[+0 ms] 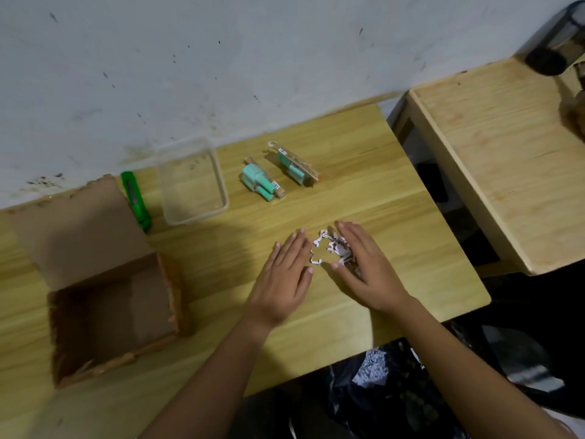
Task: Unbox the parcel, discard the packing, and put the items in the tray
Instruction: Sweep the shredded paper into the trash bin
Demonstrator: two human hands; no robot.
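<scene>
A small heap of white shredded paper packing [329,247] lies on the wooden table [395,217]. My left hand [285,274] lies flat with straight fingers just left of the heap. My right hand [364,264] cups the heap from the right, fingers on the shreds. Two teal packaged items [259,180] [296,167] lie side by side beyond the hands. A clear plastic tray [193,182] stands empty near the wall. The open cardboard box [110,308] sits at the left, with nothing visible inside.
A green utility knife [136,198] lies between the box and the tray. A black bag holding shredded paper [373,369] hangs below the table's near edge. A second wooden table [506,160] stands to the right, with a dark jar [557,42] at its far corner.
</scene>
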